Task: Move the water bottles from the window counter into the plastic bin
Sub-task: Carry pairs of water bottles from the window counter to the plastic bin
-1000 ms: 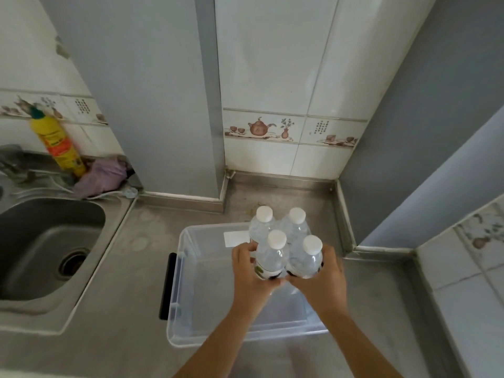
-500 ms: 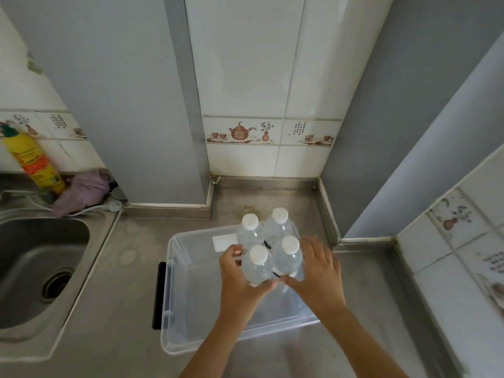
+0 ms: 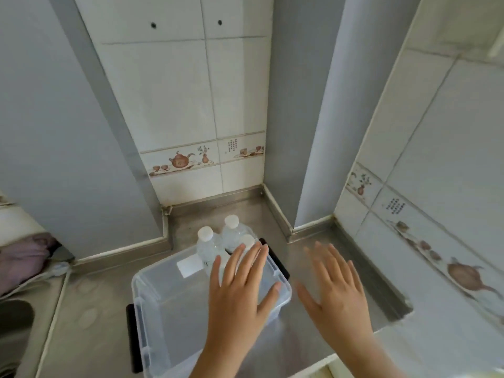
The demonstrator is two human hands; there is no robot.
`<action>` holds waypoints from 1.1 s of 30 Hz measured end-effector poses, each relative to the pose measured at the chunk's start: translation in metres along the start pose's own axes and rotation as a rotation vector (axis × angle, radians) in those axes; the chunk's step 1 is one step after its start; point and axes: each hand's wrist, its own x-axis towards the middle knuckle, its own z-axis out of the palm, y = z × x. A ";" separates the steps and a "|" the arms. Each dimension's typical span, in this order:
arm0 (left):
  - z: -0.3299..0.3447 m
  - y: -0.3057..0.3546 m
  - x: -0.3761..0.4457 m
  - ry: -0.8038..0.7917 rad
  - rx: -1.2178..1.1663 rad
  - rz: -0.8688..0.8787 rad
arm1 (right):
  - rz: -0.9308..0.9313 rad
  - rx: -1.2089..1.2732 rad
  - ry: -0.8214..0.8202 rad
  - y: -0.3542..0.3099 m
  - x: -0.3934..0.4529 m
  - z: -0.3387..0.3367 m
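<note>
Water bottles point(image 3: 215, 245): upright, far corner of plastic bin point(image 3: 163, 296), frame centre. Left hand point(image 3: 240, 290), right hand point(image 3: 335, 285): spread, empty. Risk: a hand brushing the caps topples the cluster.

White tiled walls point(image 3: 174, 99), steel counter point(image 3: 90, 301)

Steel counter point(image 3: 90, 293) under everything. Teapot border tile point(image 3: 181, 160) up at twelve o'clock, purple cloth point(image 3: 23, 257) bunched at nine, second teapot tile point(image 3: 469, 276) over at three.
</note>
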 end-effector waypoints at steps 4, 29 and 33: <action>0.000 0.038 0.002 -0.051 -0.074 0.145 | 0.134 -0.040 0.048 0.030 -0.040 -0.034; 0.004 0.438 -0.172 -0.463 -0.467 1.005 | 1.200 -0.376 0.228 0.147 -0.448 -0.277; 0.024 0.514 -0.179 -0.469 -0.523 1.149 | 1.318 -0.423 0.280 0.179 -0.472 -0.304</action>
